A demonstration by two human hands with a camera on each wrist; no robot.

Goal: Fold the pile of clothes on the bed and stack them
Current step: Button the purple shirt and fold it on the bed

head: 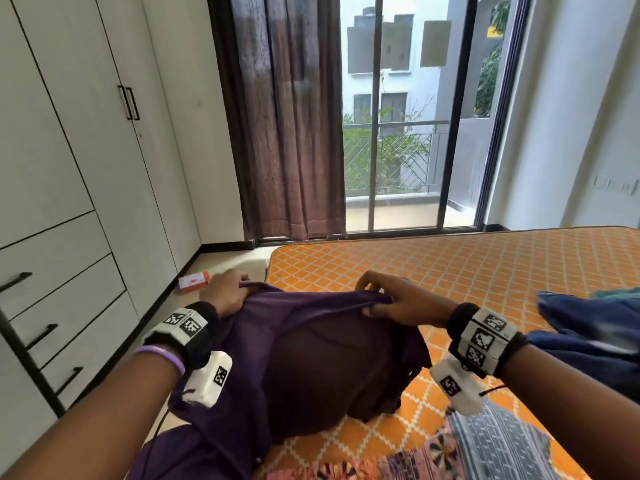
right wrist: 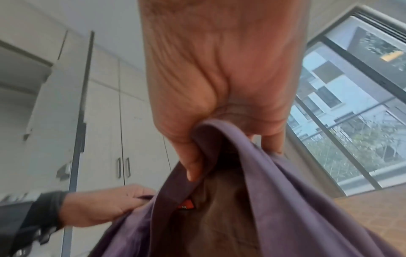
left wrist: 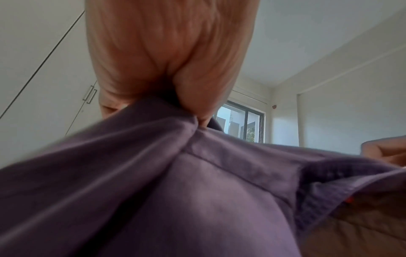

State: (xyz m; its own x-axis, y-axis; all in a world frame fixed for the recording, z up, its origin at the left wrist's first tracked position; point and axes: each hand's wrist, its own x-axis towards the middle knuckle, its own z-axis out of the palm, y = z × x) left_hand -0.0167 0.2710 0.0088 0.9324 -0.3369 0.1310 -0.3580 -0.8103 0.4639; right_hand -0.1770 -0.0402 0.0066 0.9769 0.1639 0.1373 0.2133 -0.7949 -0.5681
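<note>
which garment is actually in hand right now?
The purple shirt: left hand and right hand each pinch its top edge. The blue garment and patterned cloth lie untouched on the bed.

white wardrobe (head: 69,150), brown curtain (head: 291,133), orange box (head: 194,281)

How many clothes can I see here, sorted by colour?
Purple: 1, the purple shirt held up by the left hand and the right hand
Blue: 1, the blue garment
Patterned: 1, the patterned cloth
Total: 3
</note>
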